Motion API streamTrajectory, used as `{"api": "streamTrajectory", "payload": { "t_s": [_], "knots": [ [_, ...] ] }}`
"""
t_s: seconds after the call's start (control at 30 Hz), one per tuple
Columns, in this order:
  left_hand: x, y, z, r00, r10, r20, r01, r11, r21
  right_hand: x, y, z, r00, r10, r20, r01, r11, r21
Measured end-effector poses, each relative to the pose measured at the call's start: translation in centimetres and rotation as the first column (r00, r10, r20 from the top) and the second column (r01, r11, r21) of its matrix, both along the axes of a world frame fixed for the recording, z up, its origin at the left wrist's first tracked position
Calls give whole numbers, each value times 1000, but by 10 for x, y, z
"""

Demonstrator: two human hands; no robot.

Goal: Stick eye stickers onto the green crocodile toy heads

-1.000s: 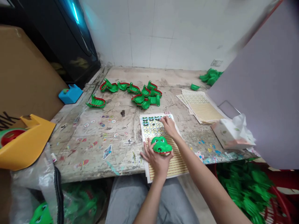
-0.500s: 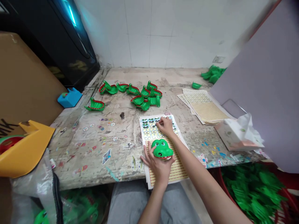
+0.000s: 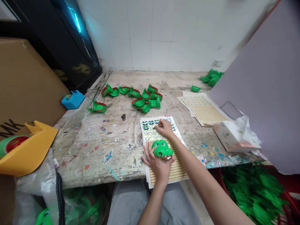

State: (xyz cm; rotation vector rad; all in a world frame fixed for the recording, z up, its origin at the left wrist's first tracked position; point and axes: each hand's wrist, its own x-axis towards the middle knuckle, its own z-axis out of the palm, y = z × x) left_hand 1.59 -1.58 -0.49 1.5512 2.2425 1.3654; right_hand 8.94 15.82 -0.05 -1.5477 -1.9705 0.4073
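My left hand [image 3: 160, 164] is wrapped round a green crocodile head [image 3: 161, 147], a plastic toy part with eye stickers, a dark nostril mark and a red-and-white tooth line. It is held over a sticker sheet [image 3: 150, 135] lying near the table's front edge. The sheet has rows of eye-like stickers at the top and brown-lined strips below. Over its upper rows, my right hand [image 3: 165, 127] is closed in a pinch, fingertips at the stickers; whether a sticker is between them is too small to see.
Several green jaw pieces with red rims [image 3: 140, 101] lie across the table's middle. More sticker sheets [image 3: 203, 109] and a tissue box [image 3: 234, 134] are at the right. Yellow [image 3: 30, 153] and blue [image 3: 73, 100] bins stand left. A red basket [image 3: 221, 182] of green parts sits below right.
My right hand has shifted slightly left and down over the stickers, still pinched. My left hand keeps its hold on the crocodile head. The camera view has tilted a little.
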Motion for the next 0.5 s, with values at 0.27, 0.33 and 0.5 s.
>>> {"api": "streamTrajectory", "payload": {
  "t_s": [0.27, 0.33, 0.5],
  "knots": [
    [0, 0, 2, 1000, -9, 5, 10, 999, -39, -3, 0, 9, 989, 4, -148, -14, 997, -73],
    [0, 1, 1, 1000, -5, 12, 5, 1000, -30, -3, -1, 16, 937, -35, -347, -4, 994, -109],
    [0, 1, 0, 1000, -13, 29, 14, 1000, -24, 16, -47, 49, 706, -74, -704, -26, 991, -131]
  ]
}}
